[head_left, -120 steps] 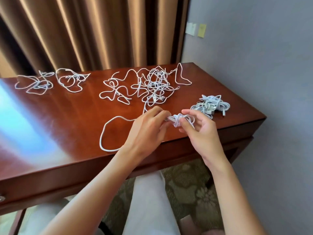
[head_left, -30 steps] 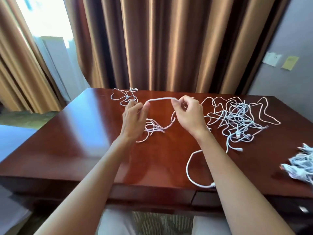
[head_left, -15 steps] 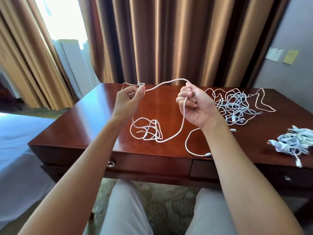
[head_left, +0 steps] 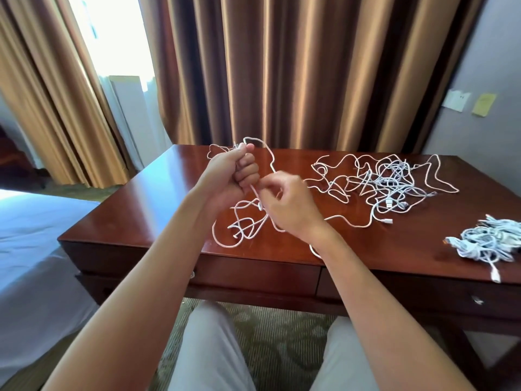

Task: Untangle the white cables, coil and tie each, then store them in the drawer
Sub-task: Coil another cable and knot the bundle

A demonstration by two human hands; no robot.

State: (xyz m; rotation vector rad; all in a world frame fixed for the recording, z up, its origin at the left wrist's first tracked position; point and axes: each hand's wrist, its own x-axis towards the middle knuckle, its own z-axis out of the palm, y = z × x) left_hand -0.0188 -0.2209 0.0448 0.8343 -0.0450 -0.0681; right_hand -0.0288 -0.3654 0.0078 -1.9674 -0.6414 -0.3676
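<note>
My left hand (head_left: 234,173) is raised over the desk, fingers curled round a white cable (head_left: 266,156) that loops up over its fist. My right hand (head_left: 287,206) is just below and to the right, pinching the same cable where it drops from the fist. The cable's loose loops (head_left: 242,227) lie on the desk under both hands. A big tangle of white cables (head_left: 386,182) spreads over the desk's right half. A bunch of coiled cables (head_left: 487,241) sits at the right edge. The closed drawers (head_left: 253,273) run along the desk front.
The dark red wooden desk (head_left: 158,204) stands against brown curtains (head_left: 282,71). A small cable clump (head_left: 218,150) lies behind my left hand. A bed (head_left: 31,249) is at the left. A grey wall (head_left: 485,80) with paper notes is at the right. My knees sit under the desk front.
My hands have come together: the right hand dropped down and left to just under the left fist. The span of cable once stretched between them is now a short loop over the left hand.
</note>
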